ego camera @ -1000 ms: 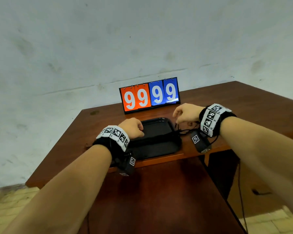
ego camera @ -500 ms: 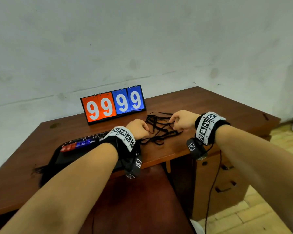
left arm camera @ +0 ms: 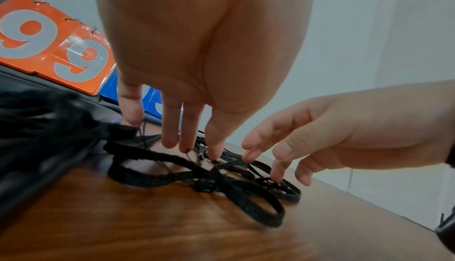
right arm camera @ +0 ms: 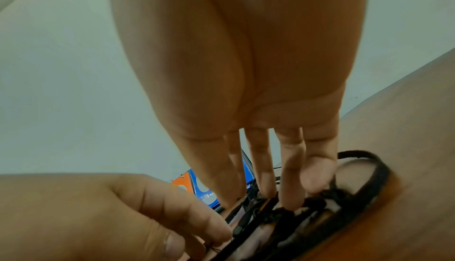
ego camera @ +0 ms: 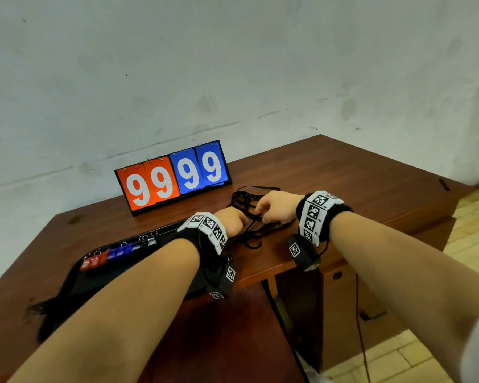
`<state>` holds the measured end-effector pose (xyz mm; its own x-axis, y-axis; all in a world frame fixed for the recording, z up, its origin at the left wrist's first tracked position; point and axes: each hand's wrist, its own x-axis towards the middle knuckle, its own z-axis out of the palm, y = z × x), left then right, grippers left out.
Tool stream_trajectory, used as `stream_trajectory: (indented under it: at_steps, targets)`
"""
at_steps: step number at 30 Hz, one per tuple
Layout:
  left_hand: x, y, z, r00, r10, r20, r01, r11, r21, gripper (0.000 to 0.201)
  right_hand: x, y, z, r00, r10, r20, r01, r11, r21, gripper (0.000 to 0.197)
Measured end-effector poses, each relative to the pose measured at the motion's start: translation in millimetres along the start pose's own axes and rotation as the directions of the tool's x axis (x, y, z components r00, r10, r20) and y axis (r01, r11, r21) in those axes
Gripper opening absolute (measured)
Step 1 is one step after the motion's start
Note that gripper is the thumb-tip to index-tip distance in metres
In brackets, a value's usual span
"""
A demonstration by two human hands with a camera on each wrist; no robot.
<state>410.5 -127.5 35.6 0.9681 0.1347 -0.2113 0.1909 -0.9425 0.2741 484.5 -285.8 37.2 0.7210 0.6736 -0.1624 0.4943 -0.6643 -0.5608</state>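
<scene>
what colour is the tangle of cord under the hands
Black; the cord tangle shows best in the left wrist view.

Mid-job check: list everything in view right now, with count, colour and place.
scoreboard: 1, orange and blue, reads 9999, table's back.
cords: one tangle, black, table, beneath both hands.
tray: 1, black, table's left.
cards: a row, red and blue, tray's far edge.
table: 1, brown wood, against the wall.
cabinet: 1, brown, under table's right end.
wristbands: 2, black with white markers, one per wrist.
left hand: 1, fingers at the cords.
right hand: 1, fingers straight, touching the cords.
</scene>
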Motion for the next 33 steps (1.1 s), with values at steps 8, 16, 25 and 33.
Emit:
stream_trajectory:
  at_steps: [8,16,25,33]
  targets:
    - [8.6,-0.1,4.2,0.999,-0.004,0.039,0.001,0.996,0.094,0.042,-2.5,10.9,-0.5,1.0,0.015,0.008,-0.015,0.998,0.063,0.031]
    - [9.8,-7.1,-1.3,0.998,0.001,-0.064,0.0,1.0,0.024,0.029,-3.5,7.9,1.4,1.0,0.014,-0.018,-0.011,0.991,0.131,0.03]
    - [-6.9,-3.3,-22.1,0.93,0.034,-0.365,-0.177,0.913,-0.367,0.016,-3.6,-15.5,6.3,0.988,-0.104,-0.11,0.124,0.972,0.197,0.049]
    - [-27.5,12.5,-53.9,0.904,-0.052,-0.424,-0.322,0.57,-0.756,0.022,2.4,-40.5,16.0,0.973,-0.095,-0.212,0.183,0.875,0.448,0.009]
